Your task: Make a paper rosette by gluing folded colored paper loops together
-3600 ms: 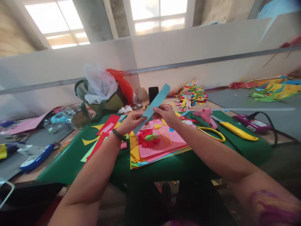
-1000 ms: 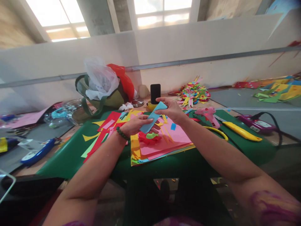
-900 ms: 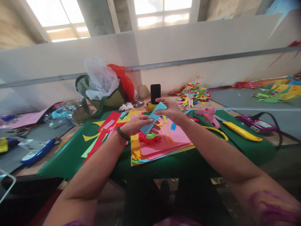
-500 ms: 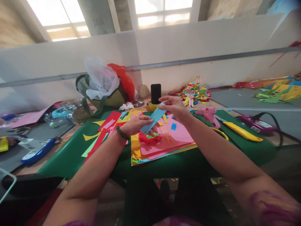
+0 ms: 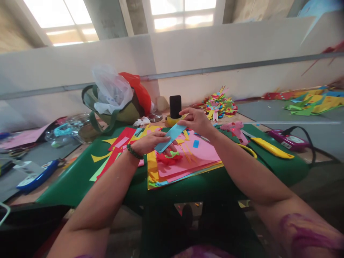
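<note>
A folded strip of light blue paper [image 5: 169,137] is held between both hands above a stack of coloured paper sheets [image 5: 185,163] on the green table cover [image 5: 80,179]. My left hand [image 5: 149,142], with a dark bead bracelet at the wrist, pinches the strip's lower end. My right hand [image 5: 197,121] pinches its upper end. Under the strip lies a red and green paper flower [image 5: 168,157].
A pink glue gun [image 5: 235,129], a yellow utility knife [image 5: 271,147], yellow-handled scissors [image 5: 248,150] and a purple device [image 5: 288,139] lie to the right. A phone [image 5: 175,106], a green bag with plastic bags [image 5: 115,104] and a pile of paper flowers [image 5: 219,105] stand behind.
The long blue strip held up earlier is now folded to about half its length. Both hands have lowered it slightly toward the paper stack.
</note>
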Demonstrator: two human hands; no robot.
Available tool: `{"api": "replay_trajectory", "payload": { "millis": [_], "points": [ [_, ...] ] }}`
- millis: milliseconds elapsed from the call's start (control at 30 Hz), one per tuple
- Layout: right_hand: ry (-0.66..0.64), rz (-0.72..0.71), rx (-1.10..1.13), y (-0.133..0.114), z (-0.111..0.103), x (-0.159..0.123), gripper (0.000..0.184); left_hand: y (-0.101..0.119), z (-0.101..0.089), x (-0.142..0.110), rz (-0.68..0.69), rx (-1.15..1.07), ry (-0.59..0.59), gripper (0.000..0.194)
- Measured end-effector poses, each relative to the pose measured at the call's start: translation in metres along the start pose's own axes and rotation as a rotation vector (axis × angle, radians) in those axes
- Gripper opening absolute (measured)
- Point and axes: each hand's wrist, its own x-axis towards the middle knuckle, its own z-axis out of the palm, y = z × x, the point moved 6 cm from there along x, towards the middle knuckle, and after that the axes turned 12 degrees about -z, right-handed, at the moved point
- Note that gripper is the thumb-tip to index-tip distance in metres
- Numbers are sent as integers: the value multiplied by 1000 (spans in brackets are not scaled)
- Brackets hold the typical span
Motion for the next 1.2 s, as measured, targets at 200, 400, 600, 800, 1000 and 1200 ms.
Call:
{"api": "replay_trajectory", "payload": {
  "millis": [200,400,600,800,1000,1200],
  "points": [
    [-45,-47,32,-6,-7,3,37,2,-3,-2,8,44,0,41],
    [-207,66,131,-2,10,-4,51,0,-8,-5,-25,26,-4,37],
    [-24,134,39,2,-20,2,35,3,-12,-9,-10,16,8,32],
    [-24,-68,-156,-79,-41,-14,33,6,-19,-15,15,18,56,33],
    [-273,27,-790,-111,-73,-79,23,10,-21,-13,49,38,118,22],
    [-654,515,-1169,-34,-98,-141,31,14,-16,-13,106,134,105,22]
  ]
}}
